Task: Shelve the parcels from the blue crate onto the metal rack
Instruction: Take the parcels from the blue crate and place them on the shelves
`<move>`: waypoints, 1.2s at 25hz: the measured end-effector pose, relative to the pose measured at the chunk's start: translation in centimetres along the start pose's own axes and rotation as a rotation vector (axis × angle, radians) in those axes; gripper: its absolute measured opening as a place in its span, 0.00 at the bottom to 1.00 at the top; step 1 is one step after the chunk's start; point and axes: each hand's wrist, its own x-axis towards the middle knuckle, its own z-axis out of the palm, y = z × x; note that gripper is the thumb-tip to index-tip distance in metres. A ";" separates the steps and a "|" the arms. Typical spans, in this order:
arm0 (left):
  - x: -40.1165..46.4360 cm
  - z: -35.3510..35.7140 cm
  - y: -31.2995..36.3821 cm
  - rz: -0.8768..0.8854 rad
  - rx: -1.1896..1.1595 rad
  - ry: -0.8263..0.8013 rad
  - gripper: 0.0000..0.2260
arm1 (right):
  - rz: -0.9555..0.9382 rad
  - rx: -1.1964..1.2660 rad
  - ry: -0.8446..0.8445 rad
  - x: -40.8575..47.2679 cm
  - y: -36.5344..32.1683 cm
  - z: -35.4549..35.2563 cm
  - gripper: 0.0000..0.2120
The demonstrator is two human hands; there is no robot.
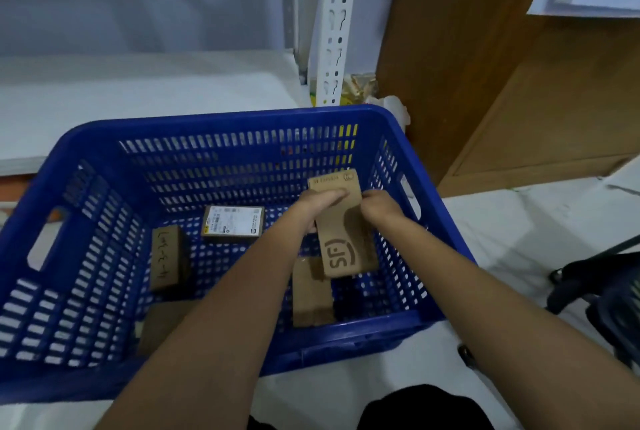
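Cardboard SF parcel (pixel 341 232) sits raised inside the blue crate (pixel 221 128), near its right wall, with the left hand (pixel 320 202) and right hand (pixel 379 206) both gripping its far end. Lift it straight up past that wall, then swing toward the metal rack (pixel 334 24) behind the crate, leaving the labelled parcel (pixel 232 224) alone.

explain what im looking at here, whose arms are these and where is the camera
The camera sits on a person's head, looking down, so the two bare arms are theirs. Both reach into a blue crate. The left hand and right hand together grip a brown cardboard parcel marked SF. Other parcels lie on the crate floor: one with a white label, one with handwriting, one plain. Behind stands the white metal rack they go onto.
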 end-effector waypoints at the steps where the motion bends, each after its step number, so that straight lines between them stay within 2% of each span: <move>1: 0.5 -0.5 0.2 0.030 -0.050 0.041 0.35 | -0.015 0.075 0.002 0.2 -0.8 -0.1 0.13; 4: 0.0 -2.0 1.3 0.079 -0.071 0.171 0.51 | -0.012 0.194 -0.012 -0.5 -3.8 -0.2 0.14; 7: -4.7 -3.6 3.3 0.000 -0.010 0.225 0.61 | 0.060 0.200 -0.044 -3.7 -8.0 -1.2 0.15; 10: -11.3 -6.5 7.9 -0.047 -0.013 0.209 0.66 | 0.093 0.276 -0.068 -9.0 -14.9 -4.6 0.14; 12: -16.5 -8.6 11.8 -0.029 -0.065 0.188 0.63 | 0.104 0.263 -0.103 -13.0 -20.0 -7.6 0.16; 15: -24.9 -11.5 17.8 0.035 -0.063 0.131 0.49 | 0.105 0.293 -0.202 -18.8 -26.1 -13.3 0.18; 18: -35.3 -15.0 26.4 -0.035 -0.058 0.014 0.45 | 0.046 0.276 -0.194 -25.1 -31.8 -21.5 0.21; 22: -49.2 -20.1 38.7 -0.066 -0.134 -0.086 0.42 | 0.056 0.322 -0.193 -33.0 -39.3 -33.9 0.40; 25: -57.6 -23.1 47.5 -0.055 -0.066 -0.151 0.41 | 0.053 0.421 -0.356 -37.3 -44.9 -41.8 0.41; 30: -68.2 -25.8 59.8 0.103 -0.040 -0.223 0.29 | -0.115 0.616 -0.584 -43.8 -54.0 -52.8 0.41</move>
